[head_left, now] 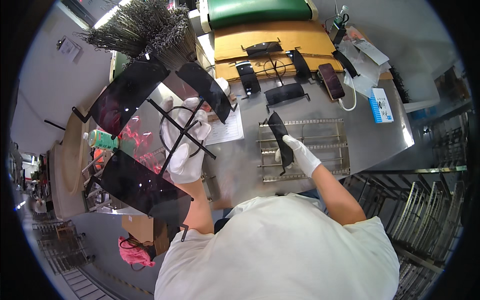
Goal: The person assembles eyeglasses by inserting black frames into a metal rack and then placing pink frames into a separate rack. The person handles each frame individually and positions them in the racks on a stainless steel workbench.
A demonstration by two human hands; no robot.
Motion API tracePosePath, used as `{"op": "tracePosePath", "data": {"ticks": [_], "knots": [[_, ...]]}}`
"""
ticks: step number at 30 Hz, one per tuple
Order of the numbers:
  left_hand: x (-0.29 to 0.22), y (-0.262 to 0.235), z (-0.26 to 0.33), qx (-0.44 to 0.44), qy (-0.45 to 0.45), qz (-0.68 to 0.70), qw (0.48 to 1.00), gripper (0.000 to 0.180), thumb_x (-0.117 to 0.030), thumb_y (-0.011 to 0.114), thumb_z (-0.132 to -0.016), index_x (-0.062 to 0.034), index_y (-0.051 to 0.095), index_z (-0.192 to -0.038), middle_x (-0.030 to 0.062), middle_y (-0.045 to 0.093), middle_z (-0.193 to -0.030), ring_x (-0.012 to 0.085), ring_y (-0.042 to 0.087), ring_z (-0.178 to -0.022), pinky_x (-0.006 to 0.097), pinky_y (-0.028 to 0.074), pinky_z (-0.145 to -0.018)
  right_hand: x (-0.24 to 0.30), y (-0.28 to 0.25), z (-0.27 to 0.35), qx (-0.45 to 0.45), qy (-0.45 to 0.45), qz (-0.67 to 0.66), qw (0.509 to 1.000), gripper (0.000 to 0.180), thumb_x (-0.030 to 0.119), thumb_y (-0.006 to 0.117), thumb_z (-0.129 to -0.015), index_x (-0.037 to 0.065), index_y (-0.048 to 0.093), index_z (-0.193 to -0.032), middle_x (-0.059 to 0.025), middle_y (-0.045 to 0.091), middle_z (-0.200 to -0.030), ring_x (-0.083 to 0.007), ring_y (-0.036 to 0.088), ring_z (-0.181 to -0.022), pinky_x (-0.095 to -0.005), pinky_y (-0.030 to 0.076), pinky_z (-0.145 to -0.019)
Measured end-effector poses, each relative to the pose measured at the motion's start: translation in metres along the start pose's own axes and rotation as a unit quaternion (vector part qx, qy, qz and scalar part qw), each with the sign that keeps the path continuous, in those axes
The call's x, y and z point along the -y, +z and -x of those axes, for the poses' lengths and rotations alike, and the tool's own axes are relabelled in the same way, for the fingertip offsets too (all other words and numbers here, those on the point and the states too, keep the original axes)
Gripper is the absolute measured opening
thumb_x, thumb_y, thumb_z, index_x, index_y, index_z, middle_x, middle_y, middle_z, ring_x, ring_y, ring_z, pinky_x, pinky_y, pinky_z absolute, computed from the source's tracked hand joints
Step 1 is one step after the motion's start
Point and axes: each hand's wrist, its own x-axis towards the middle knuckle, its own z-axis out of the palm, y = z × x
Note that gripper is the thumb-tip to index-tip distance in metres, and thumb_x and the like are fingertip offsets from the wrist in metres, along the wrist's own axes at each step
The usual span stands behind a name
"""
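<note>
White gloves cover both of my hands. My left hand (187, 142) is closed on a black cross-shaped wire frame (172, 121) with a ring around its middle, raised close to the camera. Dark glossy curved panels sit at the ends of its arms: one at upper left (130, 95), one at upper right (206, 91), one below (142, 185). My right hand (300, 156) grips a single dark curved panel (281, 139) by its edge, fingers partly hidden behind it. That panel is upright over the left part of a metal slotted rack (340, 155) on the steel table.
A similar frame with panels (275, 71) lies by flat cardboard (320, 42). Nearby are a phone (331, 82), a loose panel (346, 64) and a blue-white box (382, 106). Bundled wire hooks (150, 32) stand far left, a bottle (103, 140) left. Metal racks (420, 215) stand right.
</note>
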Motion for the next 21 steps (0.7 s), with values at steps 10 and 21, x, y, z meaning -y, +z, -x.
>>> {"op": "tracePosePath", "data": {"ticks": [10, 21], "knots": [[0.000, -0.002, 0.007, 0.027, -0.003, 0.027, 0.999, 0.104, -0.019, 0.085, -0.077, -0.0176, 0.024, -0.161, 0.0236, 0.044, -0.152, 0.0342, 0.052, -0.125, 0.034, 0.046, -0.094, 0.004, 0.007, -0.011, 0.101, 0.106, 0.097, 0.984, 0.085, 0.052, 0.063, -0.100, 0.004, 0.026, -0.160, -0.0104, 0.071, -0.098, -0.0170, 0.066, -0.081, -0.0367, 0.059, -0.085], [0.006, 0.018, 0.008, 0.002, -0.098, -0.059, 0.993, 0.104, -0.028, 0.086, -0.072, -0.0038, 0.029, -0.155, 0.0333, 0.048, -0.144, 0.0430, 0.061, -0.118, 0.043, 0.062, -0.082, 0.091, 0.073, 0.018, -0.197, -0.447, 0.534, 0.690, 0.113, 0.041, 0.085, -0.083, -0.001, 0.015, -0.162, -0.0292, 0.067, -0.113, -0.0391, 0.070, -0.102, -0.0431, 0.056, -0.089]]}}
